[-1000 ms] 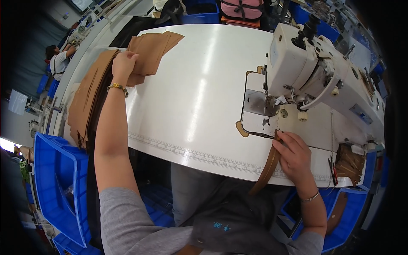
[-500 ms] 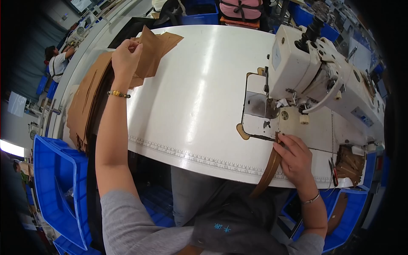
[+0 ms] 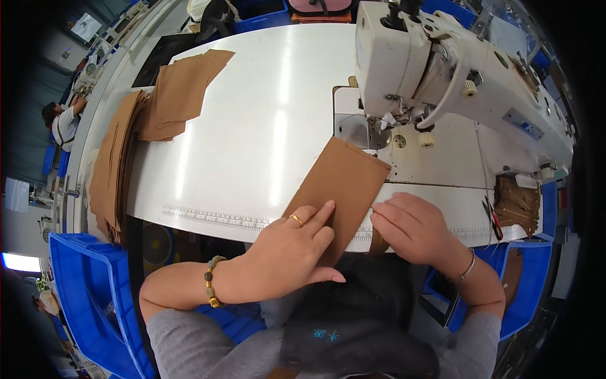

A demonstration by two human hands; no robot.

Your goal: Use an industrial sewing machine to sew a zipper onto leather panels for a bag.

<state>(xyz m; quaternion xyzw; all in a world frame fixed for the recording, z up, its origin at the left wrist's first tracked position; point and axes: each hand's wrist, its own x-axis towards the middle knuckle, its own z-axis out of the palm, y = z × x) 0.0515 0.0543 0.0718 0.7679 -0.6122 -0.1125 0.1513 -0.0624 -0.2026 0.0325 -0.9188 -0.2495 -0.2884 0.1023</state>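
My left hand (image 3: pixel 303 237) lies on a brown fabric panel (image 3: pixel 344 177), its fingers and thumb spread. The panel slants over the front of the white table, its far end close to the needle plate (image 3: pixel 355 126) of a white sewing machine (image 3: pixel 391 57). Right beside the panel's near-right edge, my right hand (image 3: pixel 410 226) is closed, its fingers bent together. Beneath it, part of a narrow brown strip (image 3: pixel 379 244) shows at the table edge; the panel and hand hide the rest.
Brown panels (image 3: pixel 180 88) lie at the far left, near a thick stack (image 3: pixel 113 164) hanging over the left edge. Red-handled snips (image 3: pixel 494 222) and small brown pieces (image 3: pixel 517 202) are at right. Blue bins (image 3: pixel 95 284) stand below. Another person (image 3: pixel 66 123) sits far left.
My left hand has brought a brown panel from the pile at the far left to the front of the machine, beside the strip. My right hand has shifted slightly left and down.
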